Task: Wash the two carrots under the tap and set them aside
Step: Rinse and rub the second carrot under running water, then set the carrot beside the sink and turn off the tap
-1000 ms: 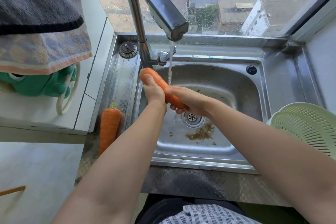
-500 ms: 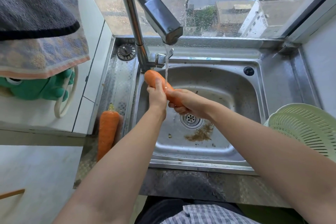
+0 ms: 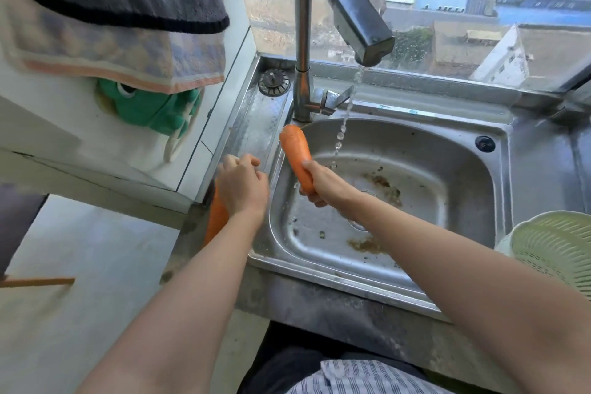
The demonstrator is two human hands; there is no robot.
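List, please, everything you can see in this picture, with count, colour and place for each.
carrot in hand: one, orange, over the sink's left edge.
carrot on counter: one, orange, left of the sink, partly hidden by the left hand.
sink: one, steel, centre, with brown bits near the drain.
tap: one, steel, behind the sink, water thinly running.
sink strainer plug: one, dark metal, back-left ledge.
colander: one, pale green, right edge.
towels: two, grey and patterned, upper left.
green item: one, under the towels.
left hand: over the counter carrot.
right hand: gripping the carrot's lower end.
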